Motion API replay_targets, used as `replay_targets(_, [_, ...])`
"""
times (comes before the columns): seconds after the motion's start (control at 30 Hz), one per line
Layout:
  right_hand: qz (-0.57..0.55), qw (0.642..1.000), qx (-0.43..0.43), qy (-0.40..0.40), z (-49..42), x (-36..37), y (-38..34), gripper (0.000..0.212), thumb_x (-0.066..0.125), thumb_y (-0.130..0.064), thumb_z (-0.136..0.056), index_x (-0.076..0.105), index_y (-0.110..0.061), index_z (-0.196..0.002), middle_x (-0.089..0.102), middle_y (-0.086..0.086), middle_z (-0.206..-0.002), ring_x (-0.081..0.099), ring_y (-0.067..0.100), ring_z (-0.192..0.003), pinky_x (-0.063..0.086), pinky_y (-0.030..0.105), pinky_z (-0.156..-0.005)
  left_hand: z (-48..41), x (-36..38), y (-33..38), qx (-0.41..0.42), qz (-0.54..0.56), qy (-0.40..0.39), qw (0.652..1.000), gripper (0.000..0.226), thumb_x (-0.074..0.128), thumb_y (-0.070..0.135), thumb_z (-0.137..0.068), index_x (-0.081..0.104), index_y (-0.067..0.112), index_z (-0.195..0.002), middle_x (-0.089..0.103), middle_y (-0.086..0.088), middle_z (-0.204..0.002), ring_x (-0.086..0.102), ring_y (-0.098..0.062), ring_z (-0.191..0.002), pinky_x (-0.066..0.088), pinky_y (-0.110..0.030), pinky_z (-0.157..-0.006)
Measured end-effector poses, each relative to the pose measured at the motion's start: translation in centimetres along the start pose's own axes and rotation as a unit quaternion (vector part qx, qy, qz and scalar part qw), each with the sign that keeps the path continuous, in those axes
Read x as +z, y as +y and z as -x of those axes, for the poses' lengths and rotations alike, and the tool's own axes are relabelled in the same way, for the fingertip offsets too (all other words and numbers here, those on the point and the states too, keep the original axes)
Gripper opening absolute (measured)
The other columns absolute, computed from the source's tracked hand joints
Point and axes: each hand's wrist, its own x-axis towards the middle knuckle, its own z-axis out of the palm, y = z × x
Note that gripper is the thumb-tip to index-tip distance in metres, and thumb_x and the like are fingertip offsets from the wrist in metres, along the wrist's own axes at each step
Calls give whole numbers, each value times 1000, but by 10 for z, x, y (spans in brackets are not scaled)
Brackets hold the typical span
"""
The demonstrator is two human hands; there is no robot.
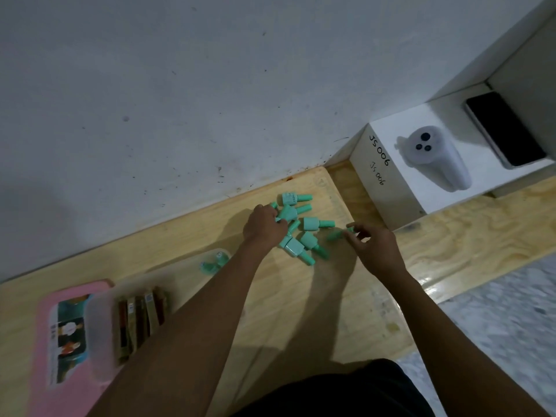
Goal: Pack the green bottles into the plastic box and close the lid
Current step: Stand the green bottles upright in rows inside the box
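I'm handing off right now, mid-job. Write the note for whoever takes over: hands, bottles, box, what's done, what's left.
Left hand: fingers curled on a bottle in the pile.
Right hand: pinches one bottle at the pile's right edge.
Pile: several green bottles lying loose on the table.
Box: clear, open, at left. A couple of packed bottles seem to sit in its far end, but they are blurred.
Lid: pink, lying by the box, likely off.
Done: only a few packed.
Left: pack the pile, then close the lid.
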Motion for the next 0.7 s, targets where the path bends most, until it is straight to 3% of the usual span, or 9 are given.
replay_targets(0.1, [-64, 998, 20, 6, 3, -6, -12, 32, 63, -40, -88, 73, -12, -99, 70, -2, -86, 62, 12, -76, 46, 12, -59, 6, -6, -4, 12, 68, 6, 998, 31, 61, 27, -87, 62, 7, -111, 59, -7, -105, 58, -22, -90, 44, -26, -66])
replay_targets(0.17, [-116, 992, 37, -9, 7, -8, -24, 35, 58, -46, -90, 73, -14, -91, 70, 1, -79, 62, 17, -73, 53, 27, -65, 17, -14, -6, 16, 158, 5, 987, 29, 61, 27, -89, 64, 7, -108, 60, -3, -94, 56, -14, -75, 39, -20, -55])
replay_targets(0.23, [-169, 984, 60, -19, 13, -8, -37, 33, 57, -46, -91, 72, -17, -90, 69, 3, -80, 62, 18, -76, 55, 35, -72, 31, -23, -9, 19, 247, -1, 969, 25, 62, 31, -89, 67, 12, -104, 62, 1, -88, 56, -10, -72, 39, -19, -55])
replay_targets(0.37, [-209, 975, 57, -39, 29, -2, -66, 25, 57, -46, -91, 70, -25, -84, 69, 5, -84, 62, 16, -78, 55, 34, -74, 61, -48, -20, 25, 338, 0, 941, 15, 65, 36, -86, 68, 23, -82, 60, 6, -74, 51, -9, -63, 42, -26, -61])
replay_targets(0.5, [-211, 976, 3, -53, 52, 8, -93, 14, 65, -39, -88, 70, -31, -79, 71, -1, -79, 60, 10, -72, 53, 29, -68, 94, -78, -41, 32, 375, 35, 926, 17, 67, 35, -85, 66, 24, -72, 55, 6, -66, 47, -12, -61, 41, -30, -63])
replay_targets(0.63, [-175, 980, -59, -76, 77, 31, -110, 11, 70, -38, -84, 73, -31, -76, 74, -1, -77, 68, 17, -76, 56, 38, -71, 124, -109, -77, 56, 349, 94, 931, 15, 69, 33, -83, 70, 18, -85, 59, 7, -72, 48, -6, -59, 40, -15, -54])
replay_targets(0.7, [-154, 980, -92, -84, 86, 48, -117, 19, 70, -38, -84, 74, -22, -78, 73, 4, -76, 67, 22, -77, 55, 38, -70, 136, -119, -97, 61, 330, 120, 934, 18, 70, 31, -83, 70, 14, -89, 59, 6, -73, 47, -5, -57, 38, -11, -51])
